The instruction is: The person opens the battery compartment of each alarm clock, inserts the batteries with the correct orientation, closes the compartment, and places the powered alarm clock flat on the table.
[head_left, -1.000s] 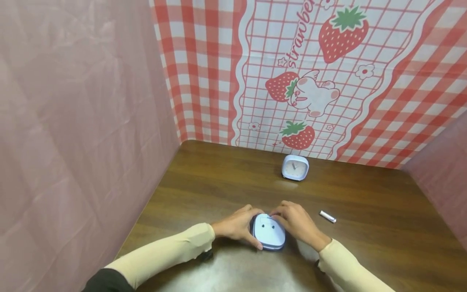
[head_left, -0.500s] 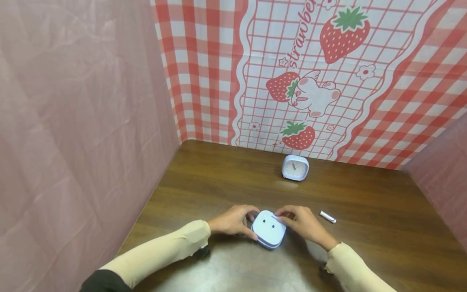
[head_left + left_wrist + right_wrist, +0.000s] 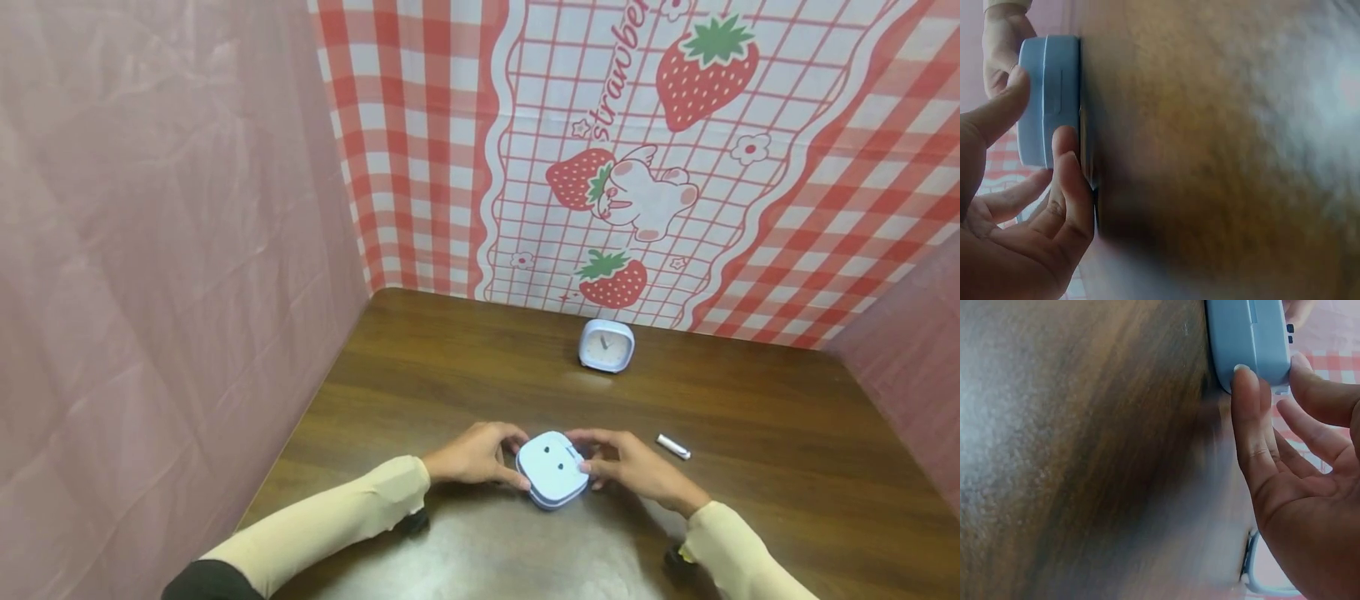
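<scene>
**Holding the blue box (image 3: 551, 483) from both sides**

The left hand (image 3: 472, 454) has its thumb and bent fingers gripping one side of the box. The right hand (image 3: 633, 468) pinches the other side, with its thumb at the top edge, near a small dark slot (image 3: 572, 452). Two little black knobs (image 3: 560, 467) point up from the box. The box lies flat, on the table (image 3: 450, 367) or just above it; I cannot tell which.

I think the step now is turning the box or finding a good hold near the slot. The next move probably calls for a firm left hand, so the box does not slip, and a careful right thumb.

Farther out, a small white stick (image 3: 673, 447) lies past the right hand. A pale clock (image 3: 606, 345) stands at the back.
</scene>
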{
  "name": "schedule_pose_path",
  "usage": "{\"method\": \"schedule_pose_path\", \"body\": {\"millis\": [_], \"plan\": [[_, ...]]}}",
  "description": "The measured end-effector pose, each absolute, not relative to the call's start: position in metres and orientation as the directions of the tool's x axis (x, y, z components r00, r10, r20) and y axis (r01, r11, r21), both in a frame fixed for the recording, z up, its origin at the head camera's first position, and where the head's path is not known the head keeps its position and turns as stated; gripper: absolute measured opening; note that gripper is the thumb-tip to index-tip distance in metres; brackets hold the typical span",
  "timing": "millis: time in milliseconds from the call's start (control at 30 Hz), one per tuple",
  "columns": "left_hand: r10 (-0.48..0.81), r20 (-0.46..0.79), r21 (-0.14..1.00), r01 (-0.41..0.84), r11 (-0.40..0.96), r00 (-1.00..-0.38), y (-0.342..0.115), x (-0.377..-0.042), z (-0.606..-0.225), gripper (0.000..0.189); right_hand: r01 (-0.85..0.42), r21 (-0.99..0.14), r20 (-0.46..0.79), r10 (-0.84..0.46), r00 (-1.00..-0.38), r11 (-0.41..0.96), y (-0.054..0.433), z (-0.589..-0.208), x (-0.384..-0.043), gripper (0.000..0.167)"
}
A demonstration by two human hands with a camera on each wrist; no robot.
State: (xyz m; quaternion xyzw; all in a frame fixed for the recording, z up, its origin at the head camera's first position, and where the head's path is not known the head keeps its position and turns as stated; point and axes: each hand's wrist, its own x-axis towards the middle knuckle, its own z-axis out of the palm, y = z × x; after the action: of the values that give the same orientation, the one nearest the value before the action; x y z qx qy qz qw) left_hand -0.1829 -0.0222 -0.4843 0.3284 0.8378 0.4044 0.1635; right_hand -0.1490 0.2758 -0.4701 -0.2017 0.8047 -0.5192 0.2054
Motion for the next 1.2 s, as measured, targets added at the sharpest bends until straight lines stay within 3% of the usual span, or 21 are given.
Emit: {"method": "schedule_pose_path", "body": {"millis": [267, 600, 733, 967, 1200], "plan": [[0.671, 0.037, 0.741, 0.471, 0.479, -0.740, -0.017, -0.184, -0.483, 0.065, -0.182, -0.905, -0.089, -0.589, -0.803, 0.385, 0.276, -0.469, -0.150, 0.061], [0.621, 0.035, 0.802, 0.393, 0.451, -0.783, -0.020, -0.188, -0.480, 0.045, -0.163, -0.885, -0.115, -0.543, -0.832, 0.436, 0.274, -0.464, -0.140, 0.069], [0.638, 0.025, 0.792, 0.405, 0.456, -0.769, -0.020, -0.186, -0.481, 0.053, -0.144, -0.883, -0.124, -0.517, -0.847, 0.447, 0.274, -0.466, -0.140, 0.073], [0.671, 0.081, 0.643, 0.553, 0.529, -0.737, -0.014, -0.179, -0.481, 0.083, -0.141, -0.878, -0.146, -0.536, -0.832, 0.458, 0.278, -0.467, -0.141, 0.074], [0.676, 0.097, 0.661, 0.555, 0.505, -0.730, -0.012, -0.185, -0.484, 0.075, -0.184, -0.861, -0.112, -0.531, -0.840, 0.473, 0.278, -0.468, -0.139, 0.076]]}}
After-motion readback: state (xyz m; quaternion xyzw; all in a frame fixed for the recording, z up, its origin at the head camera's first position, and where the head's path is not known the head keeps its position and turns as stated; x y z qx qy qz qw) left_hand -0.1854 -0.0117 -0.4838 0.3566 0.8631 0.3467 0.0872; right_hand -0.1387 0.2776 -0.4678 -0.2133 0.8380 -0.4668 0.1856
